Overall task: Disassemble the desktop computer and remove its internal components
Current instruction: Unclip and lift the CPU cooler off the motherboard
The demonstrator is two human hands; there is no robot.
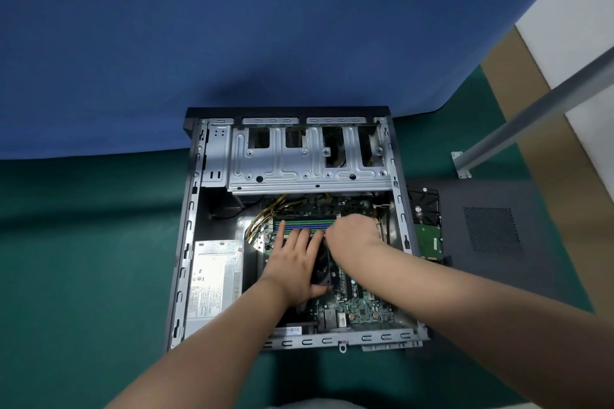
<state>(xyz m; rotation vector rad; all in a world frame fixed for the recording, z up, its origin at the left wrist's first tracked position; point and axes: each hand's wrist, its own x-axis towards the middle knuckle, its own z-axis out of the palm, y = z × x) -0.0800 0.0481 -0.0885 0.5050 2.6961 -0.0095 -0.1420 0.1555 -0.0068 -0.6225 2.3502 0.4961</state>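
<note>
An open desktop computer case (292,229) lies on its side on a green mat (83,259), its far end against a blue cloth backdrop (232,43). Inside, both hands meet over the black cooler fan (324,267) at the middle of the motherboard (360,307). The left hand (295,262) lies flat on the fan, fingers straight and spread, thumb hooked round its near edge. The right hand (354,231) is curled at the fan's far edge; what it grips, if anything, cannot be told. A silver power supply (214,279) fills the case's near left corner. A hard drive (428,226) rests on the dark side panel (491,242) beside the case's right edge
</note>
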